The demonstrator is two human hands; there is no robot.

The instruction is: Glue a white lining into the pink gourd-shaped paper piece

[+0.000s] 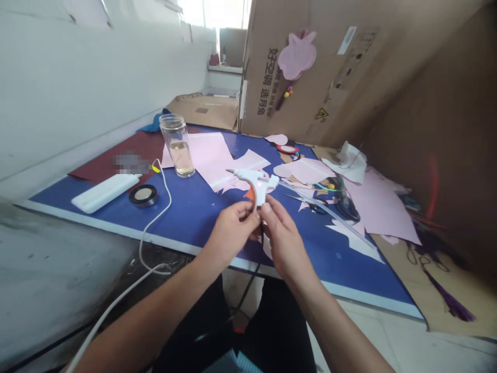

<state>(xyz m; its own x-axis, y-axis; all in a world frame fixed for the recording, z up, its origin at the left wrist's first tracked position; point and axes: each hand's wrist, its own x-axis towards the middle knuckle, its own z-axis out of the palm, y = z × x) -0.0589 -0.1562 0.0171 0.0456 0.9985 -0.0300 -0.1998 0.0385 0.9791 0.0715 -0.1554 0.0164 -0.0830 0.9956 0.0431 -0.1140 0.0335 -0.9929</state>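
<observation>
Bare forearms (166,300) lie closest to the camera, reaching in from seven and five o'clock, with black-clothed legs (279,321) between them below the near edge of a blue-topped, pale-edged table (194,217). Their hands meet just above that edge on a white plastic glue gun (259,182). The left hand (233,233) comes to its handle from eight o'clock, the right hand (285,235) from four. Each grip is narrow, fingers and thumb drawn in on the lower end of the handle. Neither hand is nearer, since both touch it.

From this shared grip the body of the gun stands toward twelve o'clock, raised in front of the person. Its long axis runs crosswise: the nozzle points between nine and ten o'clock, the rear end toward three. The handle drops to six, where a thin black cord (261,239) hangs between the hands. A long translucent rod (341,217) stretches from just behind the rear end toward four o'clock; whether it is seated in the gun cannot be told.

Black-handled metal scissors (318,207) lie at three o'clock from the grip, near the rod. At ten stands a clear glass jar (181,155) partly filled with yellowish liquid.
</observation>
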